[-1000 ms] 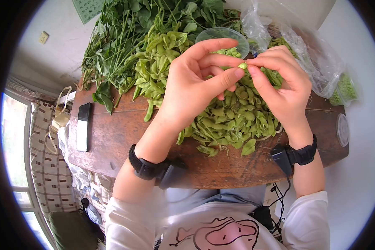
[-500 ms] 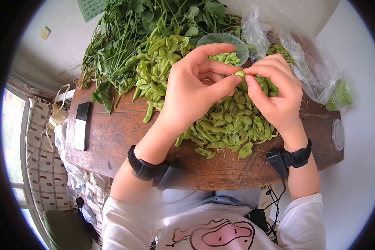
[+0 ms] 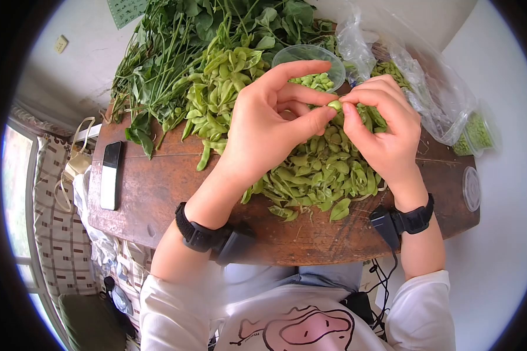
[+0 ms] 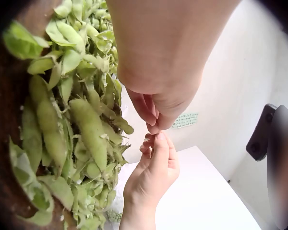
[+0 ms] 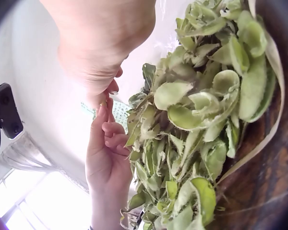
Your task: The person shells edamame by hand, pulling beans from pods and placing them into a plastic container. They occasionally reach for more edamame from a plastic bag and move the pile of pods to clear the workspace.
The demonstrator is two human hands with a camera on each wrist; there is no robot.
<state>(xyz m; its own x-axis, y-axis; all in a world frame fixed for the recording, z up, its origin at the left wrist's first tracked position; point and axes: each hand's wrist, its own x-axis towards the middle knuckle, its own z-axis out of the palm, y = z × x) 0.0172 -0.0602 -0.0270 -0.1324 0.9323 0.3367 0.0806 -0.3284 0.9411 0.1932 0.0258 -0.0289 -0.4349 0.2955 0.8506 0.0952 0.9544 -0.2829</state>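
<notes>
Raised over the table, my left hand [image 3: 269,120] pinches a small light-green bean [image 3: 335,105] between thumb and finger in the head view, its index finger stretched out above. From the other side my right hand [image 3: 386,120] pinches at the same bean, thumb and index fingertips right at its edge. The wrist views show the fingertips of both hands meeting, with the bean mostly hidden there. Below the hands lies a heap of green pods [image 3: 316,175], several of them split and hollow in the right wrist view. Behind the left hand stands a clear bowl [image 3: 301,51] with shelled beans [image 3: 316,82].
Fuller pods [image 3: 219,88] and leafy stalks [image 3: 158,76] cover the back left of the wooden table [image 3: 158,193]. A phone [image 3: 110,175] lies at left. To the right are a clear plastic bag [image 3: 436,88], a tub of green beans [image 3: 479,131] and a round lid [image 3: 471,189].
The view has shifted slightly. Both hands keep pinching at the bean, a little nearer to my body, and the right hand has come slightly left. More of the bowl's beans shows.
</notes>
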